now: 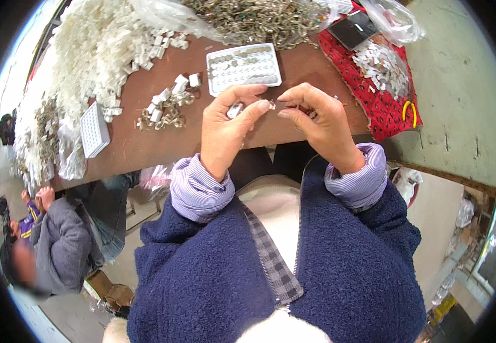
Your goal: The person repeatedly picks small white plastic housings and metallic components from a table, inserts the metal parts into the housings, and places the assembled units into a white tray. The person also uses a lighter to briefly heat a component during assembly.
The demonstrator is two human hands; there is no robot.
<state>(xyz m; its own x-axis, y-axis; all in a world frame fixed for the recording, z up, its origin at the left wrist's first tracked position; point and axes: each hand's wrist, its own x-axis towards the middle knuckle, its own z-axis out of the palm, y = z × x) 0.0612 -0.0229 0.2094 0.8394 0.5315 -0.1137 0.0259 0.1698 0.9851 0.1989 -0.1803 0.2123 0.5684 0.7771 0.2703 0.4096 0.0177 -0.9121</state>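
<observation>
My left hand [225, 123] is closed over the table's near edge, with a small white plastic block [235, 110] tucked in its curled fingers. A tiny shiny piece [272, 105] shows at its thumb tip, too small to name. Just to the right, my right hand [325, 123] has its thumb and fingers drawn together, facing the left fingertips; what they pinch, if anything, I cannot make out. Beyond both hands sits a white tray [216, 87] with rows of small round metal-coloured pieces. Left of my left hand lies a small pile of white blocks and metal pieces [171, 108].
A big heap of white plastic pieces [93, 46] covers the far left, and tangled metal parts [253, 20] lie at the back. On the right, a red patterned cloth [382, 123] bears white bits, a phone [352, 30] and yellow-handled pliers [409, 114]. Another person [68, 240] sits left.
</observation>
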